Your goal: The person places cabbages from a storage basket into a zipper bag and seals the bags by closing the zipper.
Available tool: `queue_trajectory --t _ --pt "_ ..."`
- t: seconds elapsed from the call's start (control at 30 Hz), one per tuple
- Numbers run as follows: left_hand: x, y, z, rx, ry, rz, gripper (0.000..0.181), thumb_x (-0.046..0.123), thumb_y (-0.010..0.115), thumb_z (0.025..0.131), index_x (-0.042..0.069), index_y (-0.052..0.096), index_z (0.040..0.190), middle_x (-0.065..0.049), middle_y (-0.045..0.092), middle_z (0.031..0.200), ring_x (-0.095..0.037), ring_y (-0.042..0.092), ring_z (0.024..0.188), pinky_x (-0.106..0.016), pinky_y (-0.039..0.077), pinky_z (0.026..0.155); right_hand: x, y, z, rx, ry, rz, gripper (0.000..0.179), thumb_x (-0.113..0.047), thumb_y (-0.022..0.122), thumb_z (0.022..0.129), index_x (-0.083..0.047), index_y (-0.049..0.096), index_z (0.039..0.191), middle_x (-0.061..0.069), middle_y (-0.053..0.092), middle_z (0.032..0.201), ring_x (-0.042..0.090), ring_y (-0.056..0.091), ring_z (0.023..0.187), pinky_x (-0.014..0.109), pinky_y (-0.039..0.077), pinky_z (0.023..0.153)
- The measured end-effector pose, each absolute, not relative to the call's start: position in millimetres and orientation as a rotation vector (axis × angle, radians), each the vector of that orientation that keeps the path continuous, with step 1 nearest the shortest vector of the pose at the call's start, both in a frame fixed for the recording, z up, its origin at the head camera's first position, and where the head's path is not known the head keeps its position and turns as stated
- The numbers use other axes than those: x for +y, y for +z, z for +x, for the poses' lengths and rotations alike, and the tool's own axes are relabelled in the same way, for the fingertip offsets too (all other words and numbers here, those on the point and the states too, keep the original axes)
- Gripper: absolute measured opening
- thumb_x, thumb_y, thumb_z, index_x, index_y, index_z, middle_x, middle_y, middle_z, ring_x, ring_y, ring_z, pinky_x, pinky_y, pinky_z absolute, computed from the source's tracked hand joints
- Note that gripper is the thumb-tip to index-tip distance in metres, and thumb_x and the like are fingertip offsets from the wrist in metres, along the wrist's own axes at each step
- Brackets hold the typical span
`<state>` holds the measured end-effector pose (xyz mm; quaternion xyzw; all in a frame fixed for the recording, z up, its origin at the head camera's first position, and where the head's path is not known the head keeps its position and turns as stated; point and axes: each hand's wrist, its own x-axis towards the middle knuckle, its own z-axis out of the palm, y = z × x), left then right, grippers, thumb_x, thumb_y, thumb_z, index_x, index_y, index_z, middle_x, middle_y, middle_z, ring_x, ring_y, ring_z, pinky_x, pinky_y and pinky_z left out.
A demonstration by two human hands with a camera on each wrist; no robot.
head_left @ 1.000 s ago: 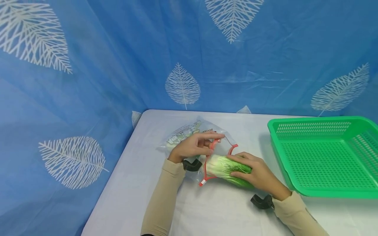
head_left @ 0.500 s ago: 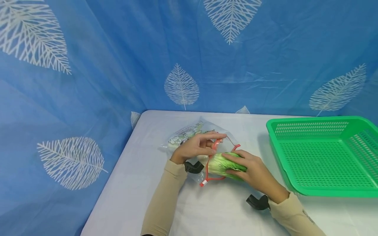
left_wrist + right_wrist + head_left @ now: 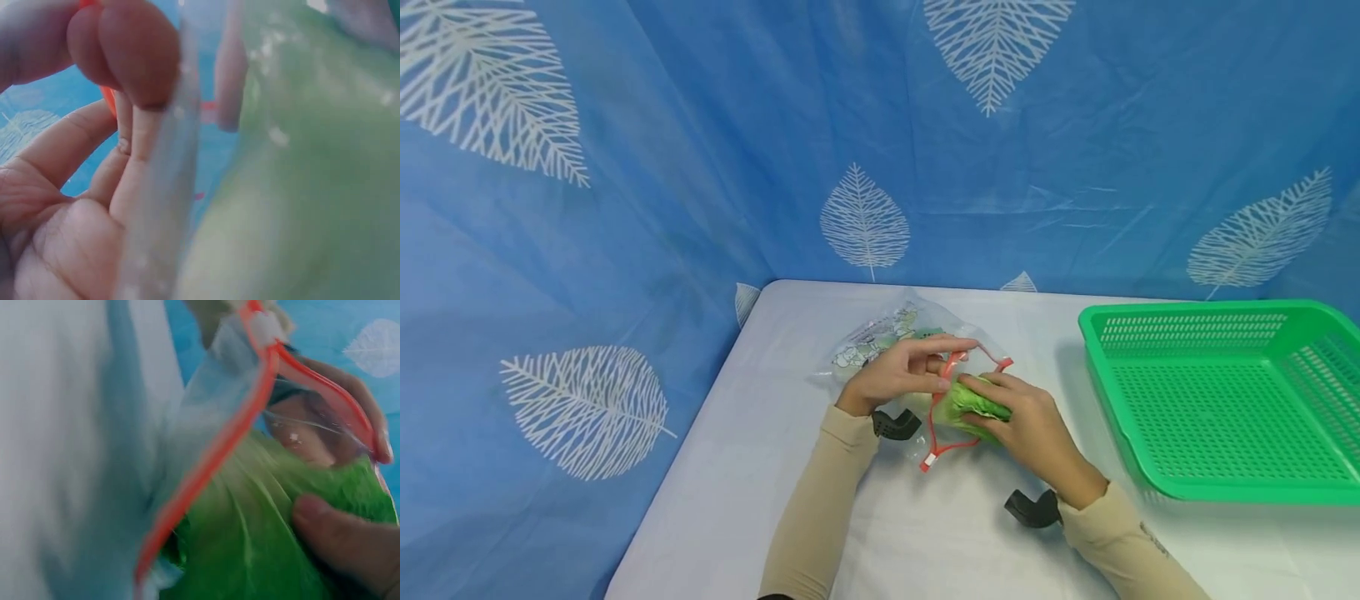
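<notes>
A clear zip bag (image 3: 880,329) with printed pictures and a red zip edge (image 3: 953,446) lies on the table, its mouth held apart toward the right. My left hand (image 3: 898,372) pinches the upper side of that mouth between thumb and fingers. The right hand (image 3: 1028,417) grips the leafy green end of a napa cabbage (image 3: 244,550), thumb on one side and fingers on the other. Most of the cabbage is within the bag, and its leaf tips stick out past the red edge. In the left wrist view its pale body (image 3: 300,200) shows close through the plastic.
A green plastic basket (image 3: 1195,310) with a perforated floor and sides stands to the right of the right forearm. White cloth covers the table (image 3: 737,433). Behind and to the left hangs a blue curtain (image 3: 760,125) with white leaf patterns.
My right hand has moved left, pushing the cabbage deeper into the bag, so less of it shows outside the red edge. My left hand keeps its pinch on the mouth, nearly still.
</notes>
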<state>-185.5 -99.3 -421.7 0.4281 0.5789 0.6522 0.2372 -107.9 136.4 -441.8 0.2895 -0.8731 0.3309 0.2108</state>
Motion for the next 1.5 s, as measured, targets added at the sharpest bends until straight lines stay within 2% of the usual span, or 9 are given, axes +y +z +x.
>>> queue_trajectory --t 0.1,0.23,0.47,0.63,0.73,0.9,1.07,1.27,1.5 --pt "-96.8 -422.1 -183.0 1.539 1.799 1.180 0.060 -0.004 0.058 0.099 -0.009 0.036 0.154 -0.024 0.035 0.158 -0.017 0.063 0.089 -0.031 0.052 0.086 137.8 -443.7 -110.3 -2.444 1.024 0.858 0.060 -0.011 0.095 0.069 -0.016 0.076 0.125 0.003 0.074 0.114 0.022 0.072 0.099 0.043 0.059 0.078" --pt "-92.8 -421.9 -180.7 1.511 1.778 1.234 0.062 0.001 0.058 0.099 -0.011 0.033 0.154 -0.027 0.032 0.157 -0.021 0.059 0.083 -0.033 0.051 0.084 137.3 -447.6 -112.4 -2.476 1.134 0.874 0.050 -0.017 0.093 0.073 -0.018 0.078 0.121 -0.003 0.075 0.115 0.016 0.070 0.097 0.037 0.056 0.076" --pt "-94.7 -420.6 -180.4 1.559 1.798 1.219 0.062 0.003 0.059 0.100 -0.006 0.034 0.156 -0.019 0.035 0.159 -0.038 0.059 0.114 -0.038 0.053 0.093 141.0 -449.3 -109.0 -2.595 1.132 0.819 0.059 -0.030 0.091 0.079 -0.019 0.071 0.133 0.001 0.065 0.133 0.023 0.065 0.109 0.045 0.054 0.084" --pt "-93.2 -417.7 -177.8 1.646 1.806 1.181 0.059 0.002 0.057 0.100 0.000 0.038 0.157 -0.019 0.039 0.155 -0.037 0.054 0.080 -0.037 0.051 0.076 150.2 -439.7 -98.4 -2.595 1.146 0.815 0.070 -0.038 0.088 0.081 -0.020 0.062 0.144 0.003 0.055 0.147 0.032 0.055 0.131 0.057 0.049 0.097" --pt "-91.8 -414.9 -174.4 1.712 1.865 1.127 0.058 0.000 0.059 0.099 0.002 0.043 0.155 -0.023 0.052 0.134 -0.030 0.051 0.070 -0.037 0.049 0.069 160.0 -433.8 -89.6 -2.455 1.164 0.752 0.067 -0.026 0.089 0.081 -0.018 0.064 0.142 0.005 0.058 0.145 0.029 0.053 0.134 0.049 0.047 0.104" --pt "-96.2 -405.0 -167.1 1.734 2.055 0.974 0.060 -0.007 0.060 0.096 0.005 0.047 0.153 -0.014 0.056 0.120 -0.018 0.057 0.081 -0.030 0.051 0.070 175.8 -441.4 -77.5 -2.246 1.404 0.510 0.056 -0.001 0.072 0.093 -0.015 0.059 0.146 0.011 0.066 0.133 0.012 0.058 0.126 0.020 0.043 0.104" --pt "-102.6 -381.7 -163.2 1.647 2.275 0.908 0.061 -0.003 0.061 0.095 0.007 0.046 0.154 -0.009 0.059 0.106 -0.016 0.059 0.076 -0.028 0.051 0.068 179.4 -458.6 -65.8 -2.199 1.644 0.367 0.047 -0.004 0.047 0.108 -0.015 0.047 0.154 0.017 0.069 0.119 0.006 0.065 0.111 0.017 0.050 0.093" --pt "-95.8 -356.5 -159.1 1.555 2.404 0.983 0.062 0.005 0.061 0.096 0.008 0.044 0.156 -0.015 0.037 0.155 -0.014 0.056 0.071 -0.028 0.051 0.071 165.8 -444.6 -61.4 -2.130 1.843 0.427 0.048 -0.007 0.041 0.110 -0.009 0.038 0.158 0.015 0.066 0.110 0.017 0.068 0.094 0.025 0.056 0.081" --pt "-82.4 -353.4 -139.8 1.518 2.382 0.961 0.064 0.004 0.060 0.095 0.008 0.044 0.156 -0.009 0.034 0.160 -0.013 0.051 0.076 -0.027 0.047 0.074 156.7 -403.1 -50.5 -2.019 1.888 0.440 0.049 -0.007 0.044 0.110 -0.009 0.038 0.159 0.008 0.065 0.098 0.015 0.058 0.080 0.022 0.048 0.074"
